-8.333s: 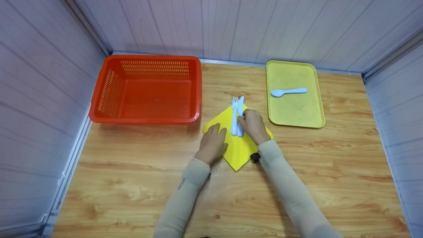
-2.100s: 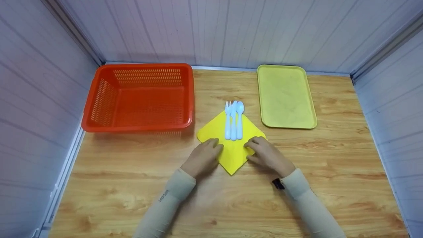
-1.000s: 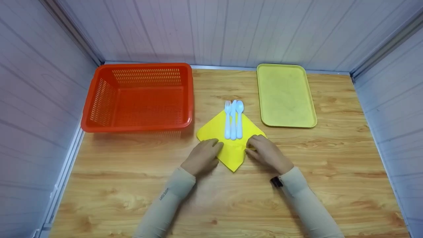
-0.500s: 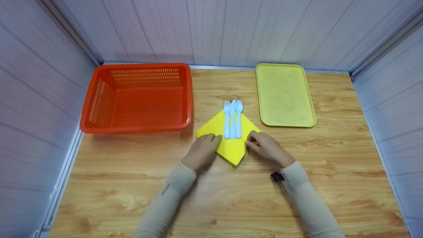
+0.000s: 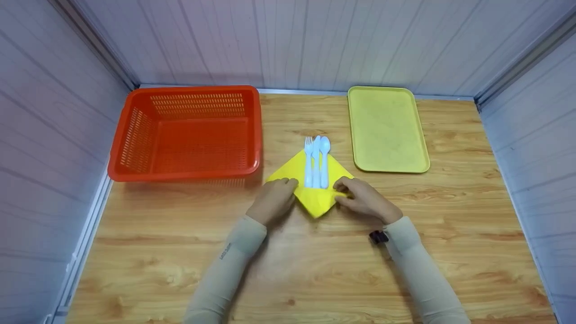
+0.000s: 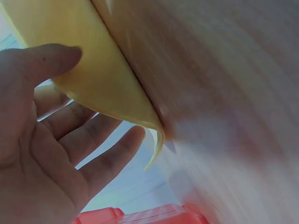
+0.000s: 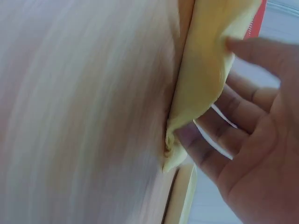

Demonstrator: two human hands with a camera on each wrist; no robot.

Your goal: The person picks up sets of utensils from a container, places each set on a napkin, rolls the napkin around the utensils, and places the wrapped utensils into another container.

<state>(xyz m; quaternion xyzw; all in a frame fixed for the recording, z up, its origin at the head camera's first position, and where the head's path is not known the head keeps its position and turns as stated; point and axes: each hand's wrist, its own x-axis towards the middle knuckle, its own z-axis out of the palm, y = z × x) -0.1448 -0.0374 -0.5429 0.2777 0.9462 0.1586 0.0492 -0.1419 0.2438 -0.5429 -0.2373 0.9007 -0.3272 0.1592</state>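
A yellow napkin (image 5: 315,200) lies on the wooden table with its near corner toward me. Side by side on it are a pale plastic fork (image 5: 308,162), a knife (image 5: 316,164) and a spoon (image 5: 325,164), their heads past its far corner. My left hand (image 5: 274,200) pinches the napkin's left side; in the left wrist view the thumb lies on the cloth (image 6: 107,79) and the fingers behind its edge. At the right side my right hand (image 5: 366,200) pinches the napkin, which bunches up there in the right wrist view (image 7: 201,79).
A red plastic basket (image 5: 184,175) with slotted walls stands at the back left. At the back right lies a flat yellow tray (image 5: 389,130). Pale panel walls (image 5: 288,45) enclose the table at the back and both sides.
Earlier the spoon was on the tray; it now lies beside the knife. Both hands have shifted slightly away from me, and the napkin's near corner has drawn up toward the cutlery.
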